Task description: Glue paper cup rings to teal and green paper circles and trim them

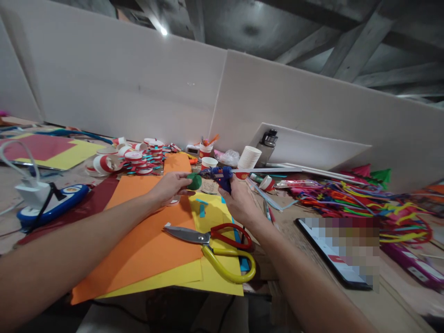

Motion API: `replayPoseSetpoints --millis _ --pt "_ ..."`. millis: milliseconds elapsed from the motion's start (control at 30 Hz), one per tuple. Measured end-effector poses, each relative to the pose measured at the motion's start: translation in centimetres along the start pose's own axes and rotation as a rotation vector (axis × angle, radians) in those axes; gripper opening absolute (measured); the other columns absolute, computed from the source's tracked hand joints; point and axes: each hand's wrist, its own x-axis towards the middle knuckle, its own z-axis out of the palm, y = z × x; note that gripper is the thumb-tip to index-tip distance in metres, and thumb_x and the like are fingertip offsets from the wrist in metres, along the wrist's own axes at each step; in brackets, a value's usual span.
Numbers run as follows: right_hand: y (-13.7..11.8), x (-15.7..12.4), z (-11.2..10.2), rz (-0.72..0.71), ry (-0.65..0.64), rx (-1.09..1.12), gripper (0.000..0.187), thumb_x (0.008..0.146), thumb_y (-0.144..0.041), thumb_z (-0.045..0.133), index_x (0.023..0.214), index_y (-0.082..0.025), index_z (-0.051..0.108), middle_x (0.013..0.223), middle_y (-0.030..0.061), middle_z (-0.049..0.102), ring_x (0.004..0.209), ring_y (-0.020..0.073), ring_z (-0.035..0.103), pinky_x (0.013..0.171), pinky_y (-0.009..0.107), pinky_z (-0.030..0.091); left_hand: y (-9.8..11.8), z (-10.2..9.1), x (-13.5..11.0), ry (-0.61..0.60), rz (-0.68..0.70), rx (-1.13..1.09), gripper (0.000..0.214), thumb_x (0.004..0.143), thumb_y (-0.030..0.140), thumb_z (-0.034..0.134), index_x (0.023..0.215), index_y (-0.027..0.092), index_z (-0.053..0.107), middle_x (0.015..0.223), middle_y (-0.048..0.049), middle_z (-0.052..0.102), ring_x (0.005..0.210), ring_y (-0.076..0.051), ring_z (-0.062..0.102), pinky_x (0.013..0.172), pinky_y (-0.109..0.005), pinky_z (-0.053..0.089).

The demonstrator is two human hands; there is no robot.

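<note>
My left hand (169, 187) pinches a small green round piece (194, 181) over the orange paper (145, 240). My right hand (239, 201) grips a blue glue gun (219, 175), its nozzle pointing left at the green piece, almost touching it. Both hands hover above the table's middle. Scissors (215, 247) with one red and one yellow handle lie on yellow paper (217, 277) just below my hands, blades pointing left.
Cut red-and-white paper cups (138, 157) crowd the back left, a stack of white cups (249, 157) and a bottle (268, 143) stand behind. Coloured pipe cleaners (364, 199) fill the right. A phone (342, 252) lies at right, a power strip (52, 203) at left.
</note>
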Motion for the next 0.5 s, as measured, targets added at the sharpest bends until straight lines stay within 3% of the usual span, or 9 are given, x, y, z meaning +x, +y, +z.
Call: replayPoseSetpoints --millis 500 --pt "-0.49 -0.09 -0.65 0.024 0.021 -0.027 0.035 0.086 -0.022 0.048 0.121 -0.013 0.048 0.104 0.0138 0.066 0.092 0.0253 0.060 0.075 0.030 0.043 0.12 0.00 -0.20 0.004 0.050 0.116 0.028 0.072 0.020 0.070 0.099 0.012 0.072 0.100 -0.0115 0.071 0.078 -0.016 0.068 0.068 -0.029 0.060"
